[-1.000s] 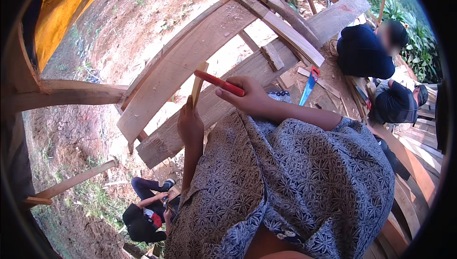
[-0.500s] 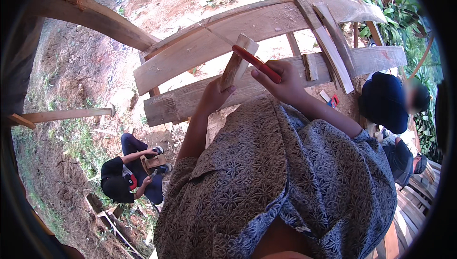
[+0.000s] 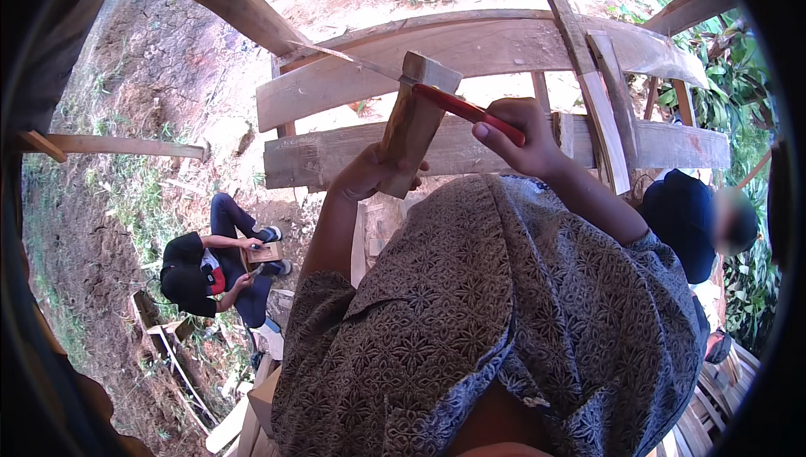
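Observation:
My left hand is wrapped round the lower part of a short wooden block, which is held up and tilted in front of my body. My right hand grips the red handle of a long thin-bladed tool. Its narrow blade points away to the left and crosses the block close to its upper end. Seen nearly edge-on, the blade does not show whether it is a saw or a knife.
Beyond my hands stands a bench of two long planks, with narrower boards laid across its right side. A seated person handles a wood piece at lower left. Another person is at right. A wooden beam slants at upper left.
The block stands higher and turns more of its broad face to me. My right hand and the tool have shifted slightly right. The whole view has also shifted.

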The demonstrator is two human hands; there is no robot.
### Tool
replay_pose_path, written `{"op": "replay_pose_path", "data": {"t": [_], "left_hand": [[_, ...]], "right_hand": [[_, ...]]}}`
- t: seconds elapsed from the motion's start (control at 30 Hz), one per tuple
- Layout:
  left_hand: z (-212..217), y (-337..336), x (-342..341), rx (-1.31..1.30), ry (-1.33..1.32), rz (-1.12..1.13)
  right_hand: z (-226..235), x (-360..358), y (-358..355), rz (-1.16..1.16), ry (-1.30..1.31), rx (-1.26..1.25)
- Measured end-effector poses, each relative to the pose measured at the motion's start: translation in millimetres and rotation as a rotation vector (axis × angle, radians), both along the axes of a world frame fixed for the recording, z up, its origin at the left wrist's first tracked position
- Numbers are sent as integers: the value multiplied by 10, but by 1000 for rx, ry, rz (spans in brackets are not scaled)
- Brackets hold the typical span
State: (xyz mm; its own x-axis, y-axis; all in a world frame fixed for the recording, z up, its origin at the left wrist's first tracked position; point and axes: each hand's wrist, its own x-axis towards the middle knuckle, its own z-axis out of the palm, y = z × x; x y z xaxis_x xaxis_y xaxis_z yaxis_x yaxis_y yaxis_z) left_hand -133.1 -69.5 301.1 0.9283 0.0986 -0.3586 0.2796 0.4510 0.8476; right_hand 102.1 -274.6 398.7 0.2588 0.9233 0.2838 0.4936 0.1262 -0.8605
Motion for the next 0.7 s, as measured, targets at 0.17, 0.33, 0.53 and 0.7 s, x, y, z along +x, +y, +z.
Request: {"op": "replay_pose_path", "data": {"t": [0.17, 0.33, 0.53, 0.7], "left_hand": [[-158, -112, -60, -88, 12, 42], [-344, -398, -8, 439, 236, 97], [-457, -523, 77, 1584, 237, 83], [-199, -442, 215, 823, 231, -179]], "right_hand": [[-133, -20, 17, -7, 49, -43], [-318, -236, 7, -245, 111, -184], [-469, -320, -88, -393, 492, -250], [-421, -173, -331, -334, 252, -205]]}}
